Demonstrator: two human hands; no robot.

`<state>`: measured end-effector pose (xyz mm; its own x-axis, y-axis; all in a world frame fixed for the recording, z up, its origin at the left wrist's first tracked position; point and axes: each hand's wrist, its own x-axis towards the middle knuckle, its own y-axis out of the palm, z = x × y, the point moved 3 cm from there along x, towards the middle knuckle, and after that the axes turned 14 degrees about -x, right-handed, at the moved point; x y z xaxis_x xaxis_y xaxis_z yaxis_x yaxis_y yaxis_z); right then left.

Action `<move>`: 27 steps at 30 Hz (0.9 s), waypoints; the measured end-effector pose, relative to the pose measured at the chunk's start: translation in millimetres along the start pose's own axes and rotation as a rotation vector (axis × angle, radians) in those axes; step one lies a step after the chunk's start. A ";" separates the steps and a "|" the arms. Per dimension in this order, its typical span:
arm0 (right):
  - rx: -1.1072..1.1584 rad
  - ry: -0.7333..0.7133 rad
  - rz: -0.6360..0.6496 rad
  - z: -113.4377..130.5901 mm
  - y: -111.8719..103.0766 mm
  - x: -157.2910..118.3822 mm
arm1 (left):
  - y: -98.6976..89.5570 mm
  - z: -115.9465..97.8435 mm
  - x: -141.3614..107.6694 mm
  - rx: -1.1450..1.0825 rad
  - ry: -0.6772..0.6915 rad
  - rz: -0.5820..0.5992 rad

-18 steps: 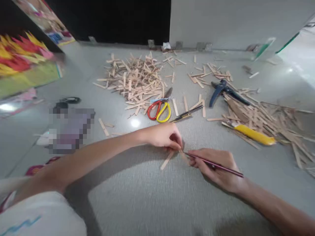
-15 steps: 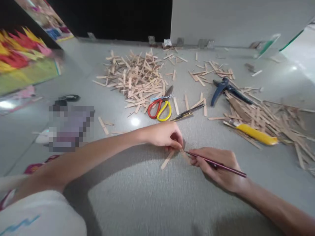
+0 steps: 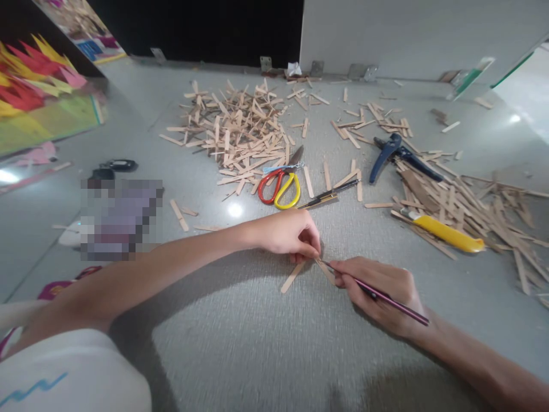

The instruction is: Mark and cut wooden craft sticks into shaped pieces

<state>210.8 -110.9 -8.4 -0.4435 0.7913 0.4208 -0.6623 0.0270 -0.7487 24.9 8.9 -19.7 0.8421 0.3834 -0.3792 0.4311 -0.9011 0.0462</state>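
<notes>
Head view, left hand (image 3: 295, 234) pinching stick (image 3: 327, 273), right hand (image 3: 384, 292) holding tool (image 3: 403, 309)

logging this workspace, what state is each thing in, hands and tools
left hand: pinching a wooden stick
right hand: closed around a thin purple tool
scissors: shut
blue tool: handles spread
yellow cutter: lying down, blade unclear
stick heap: loose, jumbled
</notes>
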 end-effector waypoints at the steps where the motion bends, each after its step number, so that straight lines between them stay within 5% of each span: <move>1: -0.015 -0.010 0.000 1.3 0.4 -0.7 | -0.2 0.7 0.1 -0.009 0.003 -0.003; 27: -0.229 -0.140 -0.040 11.6 0.0 -7.8 | 3.5 -0.1 -0.8 0.056 0.030 -0.016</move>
<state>207.3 -124.2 -5.7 -0.5095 0.6952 0.5071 -0.5342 0.2065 -0.8197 25.8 5.4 -19.1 0.8446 0.4034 -0.3520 0.4267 -0.9043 -0.0123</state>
